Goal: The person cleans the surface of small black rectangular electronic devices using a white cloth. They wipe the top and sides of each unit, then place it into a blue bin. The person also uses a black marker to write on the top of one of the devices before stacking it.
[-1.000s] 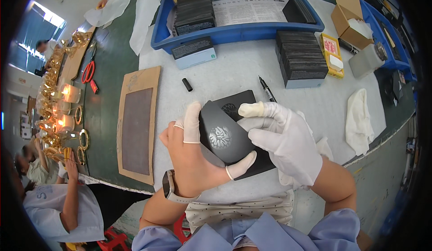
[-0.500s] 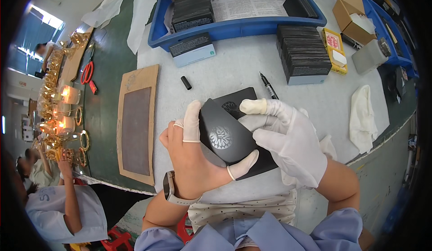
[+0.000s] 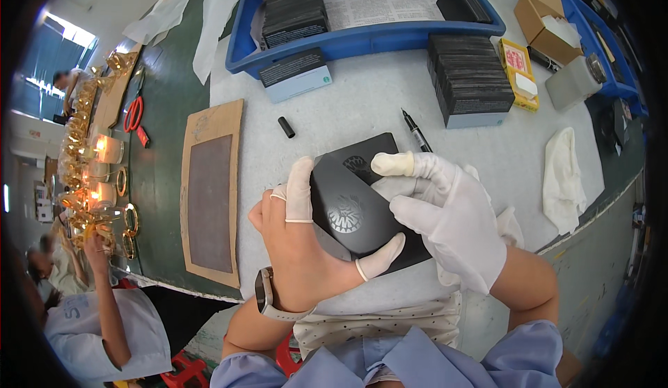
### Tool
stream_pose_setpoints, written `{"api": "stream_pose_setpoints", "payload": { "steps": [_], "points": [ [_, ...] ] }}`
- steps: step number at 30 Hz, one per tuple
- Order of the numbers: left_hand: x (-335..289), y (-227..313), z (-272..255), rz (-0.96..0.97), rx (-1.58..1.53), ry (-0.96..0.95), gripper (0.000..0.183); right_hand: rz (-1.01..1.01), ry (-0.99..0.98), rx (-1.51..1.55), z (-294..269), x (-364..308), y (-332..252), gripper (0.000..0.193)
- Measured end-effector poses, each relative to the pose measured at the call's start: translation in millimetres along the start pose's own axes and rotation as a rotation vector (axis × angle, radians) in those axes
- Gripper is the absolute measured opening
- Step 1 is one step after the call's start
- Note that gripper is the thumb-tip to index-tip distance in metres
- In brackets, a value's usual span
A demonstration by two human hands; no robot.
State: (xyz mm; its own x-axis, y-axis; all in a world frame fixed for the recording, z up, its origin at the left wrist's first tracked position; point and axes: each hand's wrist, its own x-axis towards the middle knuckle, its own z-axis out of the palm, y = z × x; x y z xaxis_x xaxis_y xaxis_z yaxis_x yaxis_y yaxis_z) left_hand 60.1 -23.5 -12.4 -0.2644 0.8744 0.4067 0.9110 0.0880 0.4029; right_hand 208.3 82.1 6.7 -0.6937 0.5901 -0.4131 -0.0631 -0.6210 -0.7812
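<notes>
My left hand (image 3: 296,231), with white finger cots on some fingers, grips a dark grey card (image 3: 330,190) bearing a silver lion-head emblem. Its forefinger and thumb press the card's edges. Beneath lies a black flat piece (image 3: 407,252) with a darker matching emblem, partly covered. My right hand (image 3: 452,214) wears a white glove with a finger cot on one finger. Its fingers are curled in by the card's right edge, the thumb close to that edge; whatever they hold is hidden. An uncapped black marker (image 3: 417,132) lies beyond my right hand, its cap (image 3: 286,127) farther left.
Behind is a blue tray (image 3: 376,40) with stacked black cards and newspaper. A tall card stack (image 3: 470,82), yellow box (image 3: 518,75) and clear bottle (image 3: 574,85) stand right. Left lie a cardboard panel (image 3: 188,207) and red scissors (image 3: 134,113). A co-worker (image 3: 111,325) sits left.
My left hand and the grey card have shifted slightly right, and the card's tilt has changed a little, dulling the emblem's shine. My right hand stays nearly still.
</notes>
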Motion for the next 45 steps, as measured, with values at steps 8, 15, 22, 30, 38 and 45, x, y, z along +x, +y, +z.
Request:
{"api": "stream_pose_setpoints", "payload": {
  "steps": [8,15,22,30,38,45],
  "points": [
    [2.0,1.4,-2.0,-0.044,0.002,-0.023,0.102,-0.020,-0.010,-0.041,-2.6,-1.2,0.2,0.043],
    [1.5,0.6,2.0,-0.008,0.001,0.010,0.102,-0.028,-0.005,-0.032,-1.5,0.6,1.0,0.044],
    [-0.2,2.4,1.5,-0.067,0.002,-0.040,0.107,-0.051,0.001,0.008,-0.6,0.5,3.5,0.042],
    [-0.4,4.9,-2.6,0.179,0.260,-0.016,0.117,0.017,-0.143,-0.139,-8.0,4.1,-4.1,0.043],
    [-8.0,-7.9,-7.8,0.222,0.042,-0.182,0.070,0.004,-0.217,-0.319,-15.0,-2.8,-11.9,0.042],
    [-10.0,-2.6,-4.5,0.166,0.031,-0.076,0.070,0.179,-0.140,-0.353,-9.3,-3.2,-26.6,0.042]
  ]
}}
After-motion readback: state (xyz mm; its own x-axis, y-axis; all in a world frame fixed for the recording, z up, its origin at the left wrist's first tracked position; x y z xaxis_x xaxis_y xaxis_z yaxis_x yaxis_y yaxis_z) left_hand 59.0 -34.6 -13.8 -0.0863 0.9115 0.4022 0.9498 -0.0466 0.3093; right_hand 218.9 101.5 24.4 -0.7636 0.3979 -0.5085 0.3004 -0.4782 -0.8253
